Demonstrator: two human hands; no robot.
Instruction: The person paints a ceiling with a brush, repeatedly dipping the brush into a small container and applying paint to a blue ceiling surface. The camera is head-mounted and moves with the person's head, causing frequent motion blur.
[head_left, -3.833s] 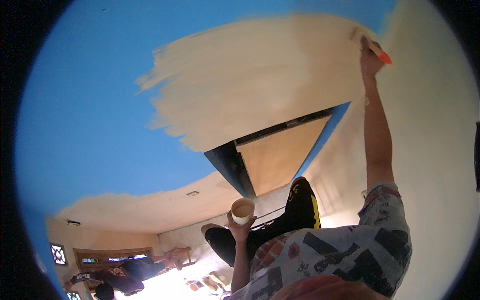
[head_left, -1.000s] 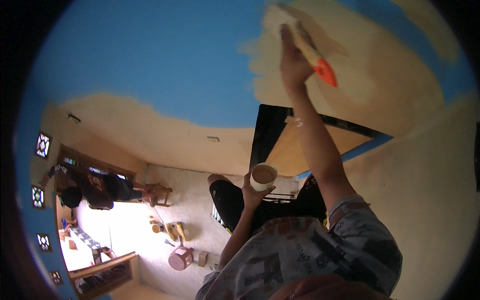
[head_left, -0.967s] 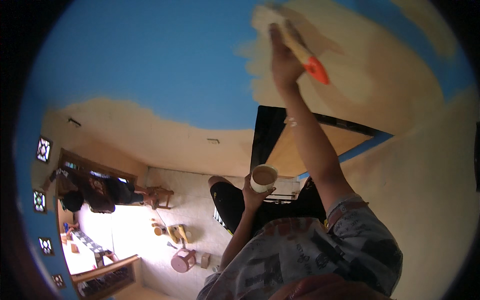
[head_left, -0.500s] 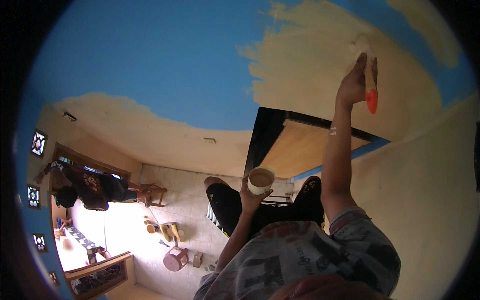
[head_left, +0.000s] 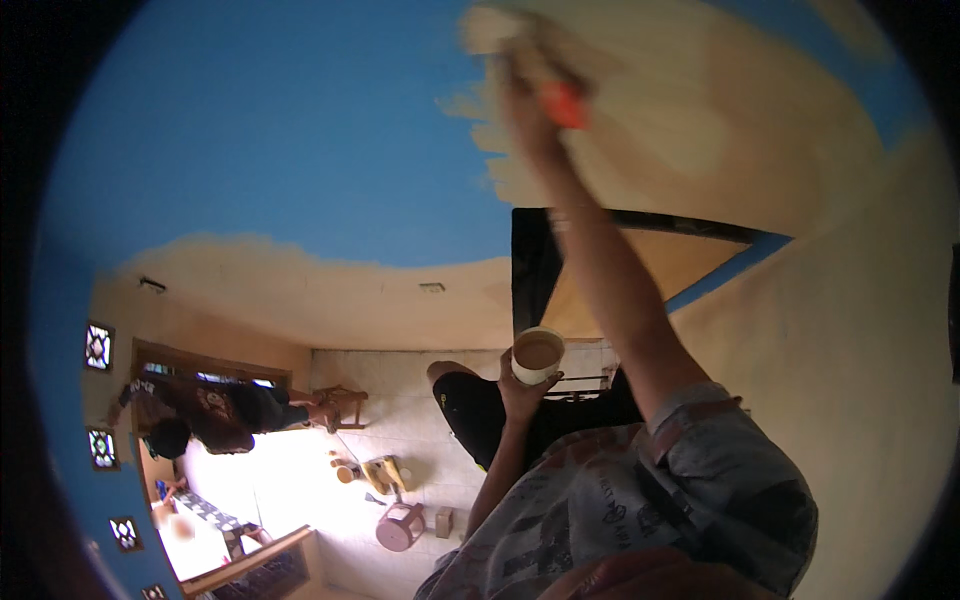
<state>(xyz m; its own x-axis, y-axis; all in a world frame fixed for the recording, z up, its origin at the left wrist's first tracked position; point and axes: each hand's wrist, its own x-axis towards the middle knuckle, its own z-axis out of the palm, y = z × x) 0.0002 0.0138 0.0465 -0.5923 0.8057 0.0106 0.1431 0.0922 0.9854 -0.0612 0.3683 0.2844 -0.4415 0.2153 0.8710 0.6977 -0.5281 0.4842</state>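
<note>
My right hand point(head_left: 532, 112) is raised high, gripping a paintbrush point(head_left: 563, 103) with an orange-tipped handle; it is motion-blurred. The pale brush head is against the painted surface point(head_left: 690, 120), at the border of blue and fresh cream paint, where strokes end raggedly. My left hand point(head_left: 521, 394) holds a white cup point(head_left: 538, 372) of beige paint in front of my dark-clad legs point(head_left: 466, 405). Beyond my right forearm is a light wooden panel point(head_left: 610, 280) in a dark recessed frame, with a blue strip along one side.
Another person point(head_left: 215, 415) works at the blue-and-cream wall by decorative vents point(head_left: 98, 346) and a bright doorway. Below are a wooden stool point(head_left: 342, 400), a pink plastic stool point(head_left: 400, 525), a block point(head_left: 443, 522) and containers point(head_left: 347, 473). A cream wall point(head_left: 850, 350) runs along my right.
In the last half second my right hand and brush have swept up and leftward. Compared with the oldest frame, the view has turned, showing more floor. My left hand still holds the cup.
</note>
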